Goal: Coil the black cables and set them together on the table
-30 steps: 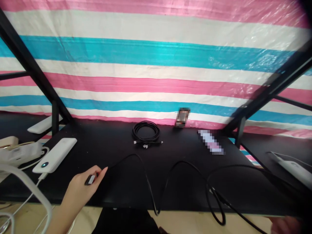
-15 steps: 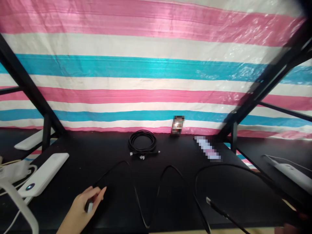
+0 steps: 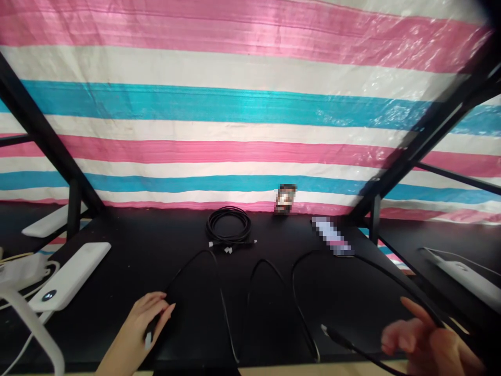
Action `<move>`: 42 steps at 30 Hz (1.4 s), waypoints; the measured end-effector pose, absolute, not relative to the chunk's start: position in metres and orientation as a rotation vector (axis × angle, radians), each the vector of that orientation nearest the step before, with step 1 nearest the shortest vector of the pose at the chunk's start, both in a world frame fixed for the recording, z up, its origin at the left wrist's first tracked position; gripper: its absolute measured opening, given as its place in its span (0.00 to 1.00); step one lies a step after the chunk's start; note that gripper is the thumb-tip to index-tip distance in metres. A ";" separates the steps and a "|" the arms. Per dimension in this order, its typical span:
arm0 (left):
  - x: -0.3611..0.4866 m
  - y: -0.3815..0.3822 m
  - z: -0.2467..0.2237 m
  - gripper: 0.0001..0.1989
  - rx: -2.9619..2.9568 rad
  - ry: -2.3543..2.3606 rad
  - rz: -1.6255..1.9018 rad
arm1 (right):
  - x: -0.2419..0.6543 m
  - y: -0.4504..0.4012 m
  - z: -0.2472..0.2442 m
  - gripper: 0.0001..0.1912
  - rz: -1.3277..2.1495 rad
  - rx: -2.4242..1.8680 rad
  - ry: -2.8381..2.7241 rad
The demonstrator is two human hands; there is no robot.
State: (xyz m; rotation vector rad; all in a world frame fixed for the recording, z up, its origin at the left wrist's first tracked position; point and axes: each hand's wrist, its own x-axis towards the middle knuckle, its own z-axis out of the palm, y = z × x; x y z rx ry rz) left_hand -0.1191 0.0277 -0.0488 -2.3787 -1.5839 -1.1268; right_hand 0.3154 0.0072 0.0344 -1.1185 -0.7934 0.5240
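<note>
Head view. A black cable [image 3: 294,292] lies in loose bends across the front half of the black counter [image 3: 136,261], between the two hands. The left hand [image 3: 135,328], low at left, has its fingers closed around one end plug [image 3: 147,340]. The pale tip projects below the grip, a hold that presumably leaves the connector exposed. The right hand [image 3: 434,339], at the lower right, has its fingers partly curled beside the cable's thicker run; whether they grasp it cannot be told. A metal-tipped plug [image 3: 337,337] points away to the left of this hand; its lead passes out at the lower edge.

Farther back, a second black cable [image 3: 230,239] is wound into a ring, its white-tipped connectors gathered at the front, probably to keep its length from tangling. A white power bank [image 3: 74,274] lies obliquely at left; its near end meets a white lead [image 3: 44,318], which may explain that orientation. A pixelated phone [image 3: 331,236] lies flat at right rear. The striped sheet [image 3: 235,104] behind the counter appears to serve as a screen.
</note>
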 end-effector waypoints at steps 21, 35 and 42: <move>-0.111 0.024 -0.058 0.04 -2.408 -1.702 -0.867 | 0.276 0.016 0.039 0.20 0.780 -1.286 -1.037; -0.102 0.023 -0.058 0.06 -2.319 -1.766 -0.822 | 0.250 0.019 0.047 0.31 1.338 -1.282 -1.144; -0.103 0.022 -0.059 0.07 -2.326 -1.795 -0.778 | 0.239 0.015 0.060 0.25 1.261 -1.349 -1.118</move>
